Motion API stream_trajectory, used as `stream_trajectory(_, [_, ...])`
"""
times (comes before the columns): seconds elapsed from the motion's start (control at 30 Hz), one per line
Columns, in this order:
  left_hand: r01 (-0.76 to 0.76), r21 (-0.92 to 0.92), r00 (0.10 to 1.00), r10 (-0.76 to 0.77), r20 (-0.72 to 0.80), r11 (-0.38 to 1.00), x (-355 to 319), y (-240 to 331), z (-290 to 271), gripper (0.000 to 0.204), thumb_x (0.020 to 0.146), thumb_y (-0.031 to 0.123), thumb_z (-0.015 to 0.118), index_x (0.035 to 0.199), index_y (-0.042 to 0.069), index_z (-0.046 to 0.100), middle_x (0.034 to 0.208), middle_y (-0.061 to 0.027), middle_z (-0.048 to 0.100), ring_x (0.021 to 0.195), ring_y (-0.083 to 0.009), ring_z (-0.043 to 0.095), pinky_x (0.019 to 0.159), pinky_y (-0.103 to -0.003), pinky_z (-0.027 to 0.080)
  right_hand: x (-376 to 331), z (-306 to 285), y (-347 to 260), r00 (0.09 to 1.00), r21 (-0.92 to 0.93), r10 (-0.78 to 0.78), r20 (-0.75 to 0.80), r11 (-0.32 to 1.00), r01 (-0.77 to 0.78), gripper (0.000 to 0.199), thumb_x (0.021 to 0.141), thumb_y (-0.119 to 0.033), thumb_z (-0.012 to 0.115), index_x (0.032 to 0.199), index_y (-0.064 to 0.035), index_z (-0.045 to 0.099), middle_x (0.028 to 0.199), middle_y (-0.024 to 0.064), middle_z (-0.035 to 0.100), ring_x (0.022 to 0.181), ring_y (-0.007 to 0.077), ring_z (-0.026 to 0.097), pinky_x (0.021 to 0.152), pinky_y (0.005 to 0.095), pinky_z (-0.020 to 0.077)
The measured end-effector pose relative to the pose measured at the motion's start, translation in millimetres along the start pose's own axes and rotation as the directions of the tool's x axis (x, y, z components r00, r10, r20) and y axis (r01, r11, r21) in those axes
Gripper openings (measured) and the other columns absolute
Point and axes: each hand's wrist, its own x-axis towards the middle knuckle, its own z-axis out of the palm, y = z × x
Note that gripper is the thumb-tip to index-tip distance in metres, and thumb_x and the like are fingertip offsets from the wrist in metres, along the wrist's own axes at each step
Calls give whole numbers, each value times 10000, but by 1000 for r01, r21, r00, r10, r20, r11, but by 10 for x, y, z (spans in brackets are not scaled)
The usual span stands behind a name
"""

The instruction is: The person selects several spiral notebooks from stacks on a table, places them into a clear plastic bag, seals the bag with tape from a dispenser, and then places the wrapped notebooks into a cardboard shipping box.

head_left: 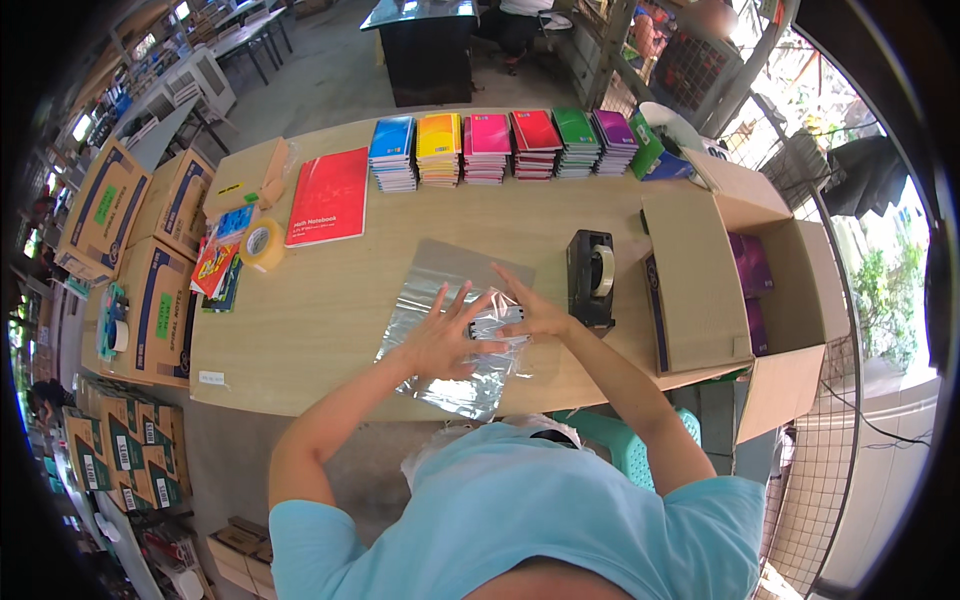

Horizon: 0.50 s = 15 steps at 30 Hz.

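The scene was viewed by one head-worn fisheye camera, aimed steeply down and forward over the table from close range.

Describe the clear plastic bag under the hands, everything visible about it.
The clear plastic bag is a glossy, see-through, roughly rectangular sheet lying flat on the wooden table, near its front edge, with its lower end crinkled. The left hand presses on it with fingers spread; the right hand rests on its right side. Between them the film is bunched and shiny. A black tape dispenser stands just right of it, apart.
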Motion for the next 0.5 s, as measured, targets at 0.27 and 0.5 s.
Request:
stream_trajectory(0.27, [179,-983,764,-635,111,43,491,-20,49,833,766,198,783,1474,138,347,1440,-157,411,1286,-263,486,1028,-459,435,146,-40,189,988,-53,-150,-36,988,148,1255,700,-158,834,1578,-227,-60,1283,221,548,1152,300,536,997,396,410])
stream_trajectory(0.5, [279,-57,849,-274,-453,959,95,558,117,467,785,192,762,1220,146,598,1292,-116,517,1296,-278,456,1100,-529,327,126,-55,44,996,16,-83,24,996,82,1246,702,-149,827,1579,-219,-56,1068,173,647,1003,270,592,940,373,430])
